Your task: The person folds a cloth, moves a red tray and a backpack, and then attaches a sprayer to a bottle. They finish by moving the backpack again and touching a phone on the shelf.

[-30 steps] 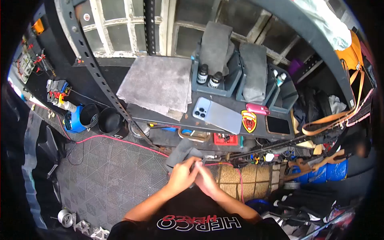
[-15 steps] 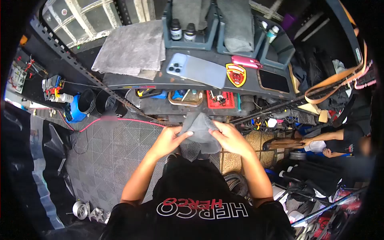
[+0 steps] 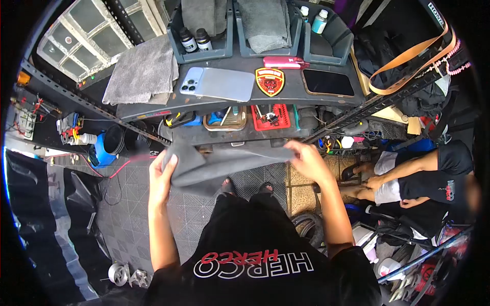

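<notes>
A grey cloth (image 3: 232,164) is stretched sideways between my two hands, in front of the shelf and above the floor. Its left part hangs lower and looks blurred. My left hand (image 3: 162,176) grips the cloth's left end, thumb on top. At the opposite end, my right hand (image 3: 308,162) pinches a corner between thumb and fingers. On the shelf top beyond lie a spread grey towel (image 3: 140,71), a light blue phone (image 3: 218,84), a red and yellow badge (image 3: 269,82), a pink item (image 3: 285,62) and a black phone (image 3: 328,82).
Grey bins (image 3: 224,51) hold folded cloths and small bottles (image 3: 319,21). Below, a red basket (image 3: 270,125) and a clear container (image 3: 225,127) sit on the lower shelf. A blue bucket (image 3: 104,153) stands left. Another person (image 3: 421,176) sits at right, near assorted parts.
My hands have moved apart, drawing the bunched cloth out wide between them. The view has shifted, and the other person's arms have changed position.
</notes>
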A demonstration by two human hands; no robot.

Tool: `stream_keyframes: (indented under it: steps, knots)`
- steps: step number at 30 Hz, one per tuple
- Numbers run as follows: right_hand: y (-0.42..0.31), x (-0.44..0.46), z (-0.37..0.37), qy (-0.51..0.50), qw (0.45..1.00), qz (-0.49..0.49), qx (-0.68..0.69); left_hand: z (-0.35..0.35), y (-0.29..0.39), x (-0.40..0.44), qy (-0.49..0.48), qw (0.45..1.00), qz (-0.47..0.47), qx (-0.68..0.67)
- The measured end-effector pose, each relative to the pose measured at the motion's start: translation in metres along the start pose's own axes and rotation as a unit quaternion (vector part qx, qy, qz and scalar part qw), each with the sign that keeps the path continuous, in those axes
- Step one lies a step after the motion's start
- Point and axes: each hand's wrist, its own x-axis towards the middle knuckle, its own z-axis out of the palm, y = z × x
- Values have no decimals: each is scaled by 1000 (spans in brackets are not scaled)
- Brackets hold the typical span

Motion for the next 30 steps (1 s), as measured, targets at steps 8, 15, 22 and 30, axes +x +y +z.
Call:
stream_keyframes:
  steps: [8,15,22,30]
  knots:
    - [5,19,12,-287,918,40,270,-104,-47,3,-30,980,-78,-181]
    - [80,103,214,117,767,305,552,-72,-128,69,125,983,-127,49]
    - [-23,100,222,177,947,124,238,28,-119,54,70,975,48,205]
    - [-88,93,206,214,884,-21,416,60,-60,65,-152,912,278,259]
